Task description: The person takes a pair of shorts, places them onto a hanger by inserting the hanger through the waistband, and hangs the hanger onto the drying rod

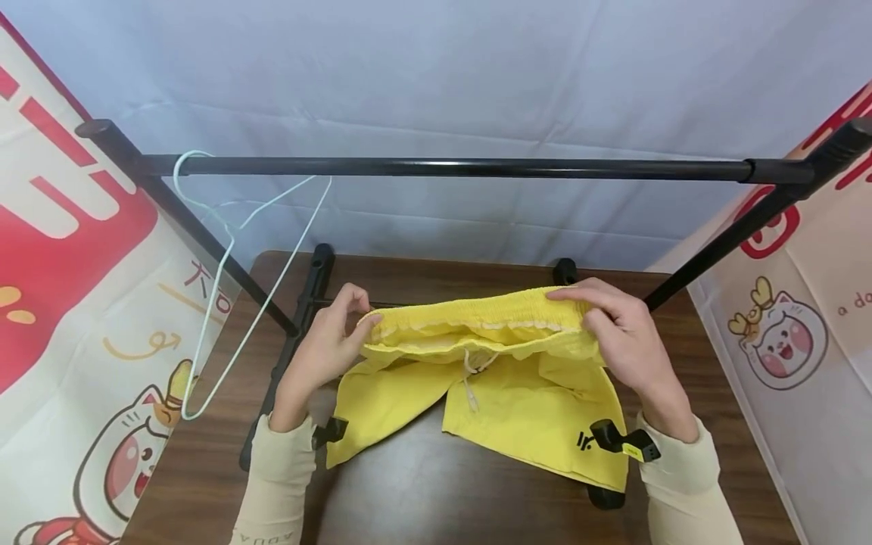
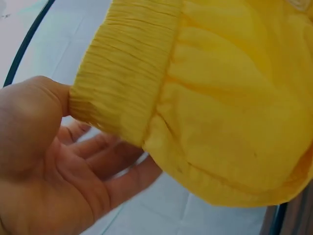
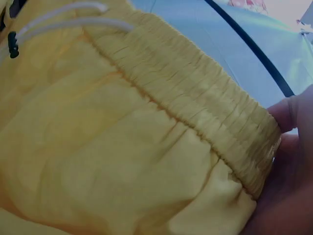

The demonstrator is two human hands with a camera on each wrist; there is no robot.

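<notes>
Wood-grain table lay beneath | yellow drawstring shorts: seemingly light, soft | best hold: elastic waistband ends | left hand, right hand each pinched one

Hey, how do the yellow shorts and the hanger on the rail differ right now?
The shorts are yellow, while the hanger is pale mint. The shorts are broad, gathered cloth; the hanger is a thin, open frame. The left grip and right grip hold the shorts by the waistband, whereas the hanger hangs on the rail. Both are mostly one colour.
</notes>
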